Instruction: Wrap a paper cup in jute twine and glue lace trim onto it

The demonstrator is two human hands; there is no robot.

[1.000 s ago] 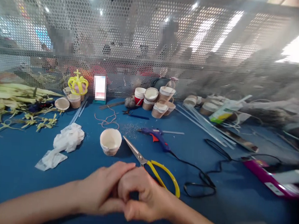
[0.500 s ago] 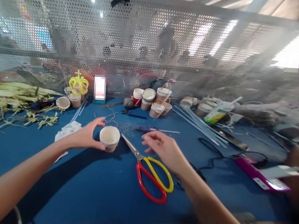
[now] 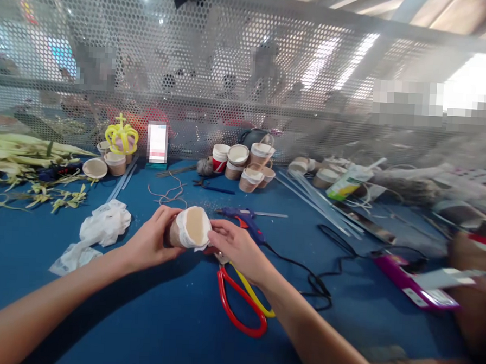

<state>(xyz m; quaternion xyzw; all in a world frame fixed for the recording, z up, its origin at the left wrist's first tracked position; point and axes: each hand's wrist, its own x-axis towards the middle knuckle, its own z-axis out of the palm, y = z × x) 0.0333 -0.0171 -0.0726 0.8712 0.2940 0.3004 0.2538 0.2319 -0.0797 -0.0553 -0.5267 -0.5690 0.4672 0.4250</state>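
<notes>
A small brown paper cup (image 3: 191, 228) with a white paper rim is tipped on its side just above the blue table, its opening facing me. My left hand (image 3: 150, 242) wraps around the cup's body from the left. My right hand (image 3: 233, 246) pinches the white rim on the cup's right side. Red and yellow handled scissors (image 3: 240, 304) lie on the table right under my right hand.
A blue glue gun (image 3: 245, 220) with a black cord (image 3: 315, 278) lies behind my hands. Crumpled white paper (image 3: 102, 226) sits to the left, several more cups (image 3: 244, 166) and a yellow crown (image 3: 121, 135) at the back by the perforated metal screen (image 3: 232, 67), green leaves (image 3: 20, 159) far left.
My hands were clasped together a second ago. They parted, the left reached the cup, and both now hold it lifted and tipped on its side. The scissors' handles now lie spread.
</notes>
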